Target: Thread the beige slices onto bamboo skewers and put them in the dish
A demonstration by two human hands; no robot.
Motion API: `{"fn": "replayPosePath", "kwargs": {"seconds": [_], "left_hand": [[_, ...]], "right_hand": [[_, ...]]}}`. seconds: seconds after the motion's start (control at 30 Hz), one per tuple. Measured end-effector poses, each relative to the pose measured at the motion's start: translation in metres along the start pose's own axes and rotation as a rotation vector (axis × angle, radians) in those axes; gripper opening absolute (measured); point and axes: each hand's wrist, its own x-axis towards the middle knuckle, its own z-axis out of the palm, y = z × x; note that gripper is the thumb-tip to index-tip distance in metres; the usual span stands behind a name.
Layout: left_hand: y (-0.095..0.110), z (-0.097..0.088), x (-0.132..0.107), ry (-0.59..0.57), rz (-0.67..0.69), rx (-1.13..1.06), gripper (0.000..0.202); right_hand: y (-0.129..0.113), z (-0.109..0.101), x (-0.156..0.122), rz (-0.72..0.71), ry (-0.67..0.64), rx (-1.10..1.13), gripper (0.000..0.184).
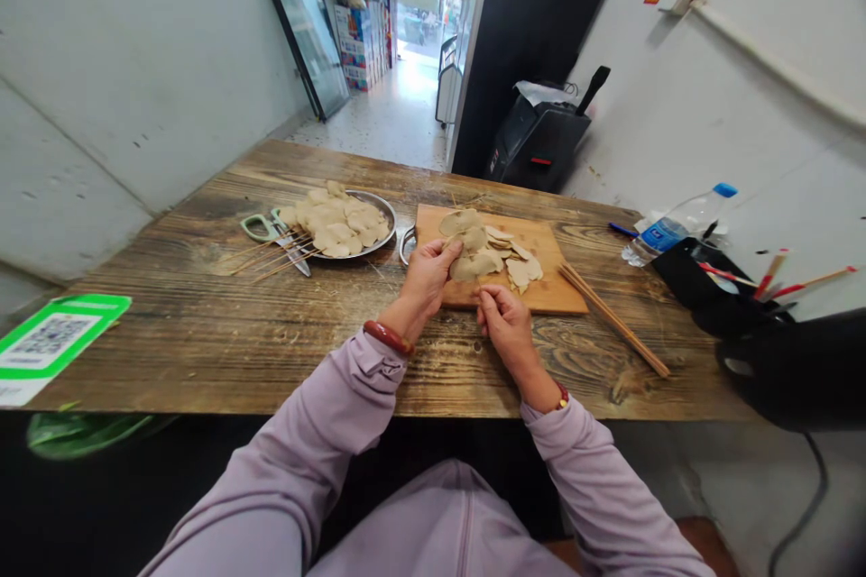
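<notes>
My left hand [428,275] is closed on a few pale beige slices [466,245] at the near left of a wooden cutting board [549,288]. My right hand [504,323] is pinched shut just below the board's front edge, apparently on the end of a thin skewer that I can barely see. More loose beige slices [520,266] lie spread over the middle of the board. A round metal tray [387,207] to the left holds a heap of skewered slices [338,224], their sticks pointing out to the left.
Green-handled scissors [267,227] lie beside the tray. A bundle of bamboo skewers [612,317] lies right of the board. A water bottle [673,227] and a black holder with pens [717,284] are at far right. A green QR card [50,344] sits at the left corner.
</notes>
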Motion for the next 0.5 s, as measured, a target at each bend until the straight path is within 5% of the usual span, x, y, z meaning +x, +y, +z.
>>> {"fn": "replayPosePath", "kwargs": {"seconds": [0.5], "left_hand": [[-0.011, -0.003, -0.003, -0.049, 0.045, 0.148, 0.038]], "right_hand": [[-0.014, 0.003, 0.02, 0.16, 0.027, 0.363, 0.05]]}}
